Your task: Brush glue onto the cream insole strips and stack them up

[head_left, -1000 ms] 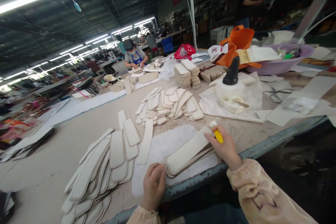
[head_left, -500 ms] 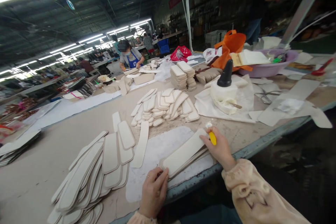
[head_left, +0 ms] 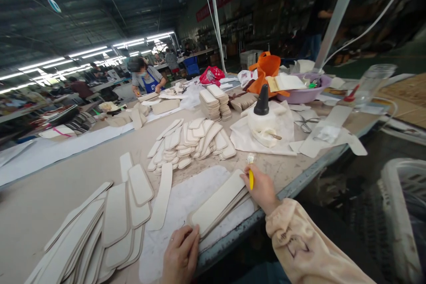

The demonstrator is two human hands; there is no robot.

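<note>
In my right hand [head_left: 262,188] is a yellow-handled brush [head_left: 251,178], its whitish bristles pointing up and away. The thumb and fingers of that hand also touch the far end of a long cream panel [head_left: 218,199] with rounded corners. This panel lies on top of a few similar pieces, slightly fanned out, on a white sheet [head_left: 208,177] at the table's edge. My left hand [head_left: 181,250] has its fingers closed on the panel's near left end. Left of the sheet, more cream panels [head_left: 116,215] lie fanned in an overlapping pile. One narrow strip [head_left: 162,197] rests partly on the sheet.
Beyond the sheet are a heap of smaller cream pieces [head_left: 191,140] and upright stacks [head_left: 214,102]. A white tub [head_left: 264,126] with a black cone sits on cloth, near scissors [head_left: 306,124] and a purple basin [head_left: 306,91]. A co-worker [head_left: 148,80] stands across the table.
The view has swung right, so the scene shifts left and a white crate appears at lower right. Both hands stay at the panel's ends; the brush in my right hand now stands more upright.
</note>
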